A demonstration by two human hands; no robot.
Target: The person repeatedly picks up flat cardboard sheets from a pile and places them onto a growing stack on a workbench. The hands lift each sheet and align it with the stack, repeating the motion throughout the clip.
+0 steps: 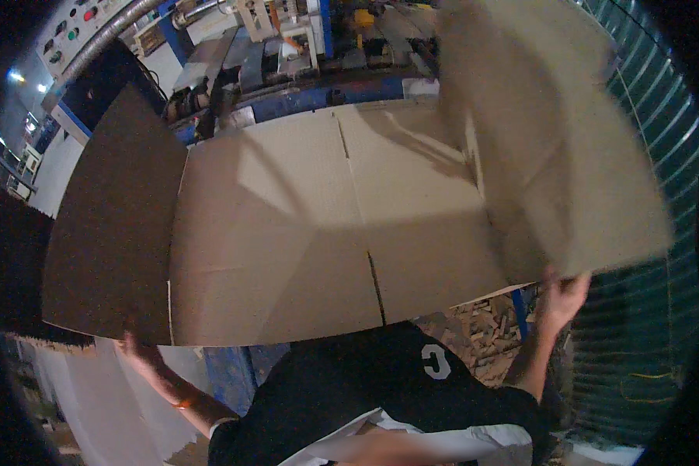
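Note:
A large brown cardboard blank [264, 233], creased and slotted down its middle, spreads out in front of me. Its left panel [116, 225] is folded up and in shade. On the right another panel [598, 171] stands raised, its outline smeared by motion. My left hand [140, 353] grips the near edge of the left panel, some of its fingers hidden by the board. With my right hand [563, 299] I hold the near edge of the raised right panel between thumb and fingers.
Beyond the board stands a machine with a blue beam [326, 97] and metal parts. A control panel [74, 35] with buttons is at upper left. Cardboard scraps [481, 334] lie below on the right. A green corrugated wall [637, 334] bounds the right side. Dark stacked board edges [19, 264] stand at left.

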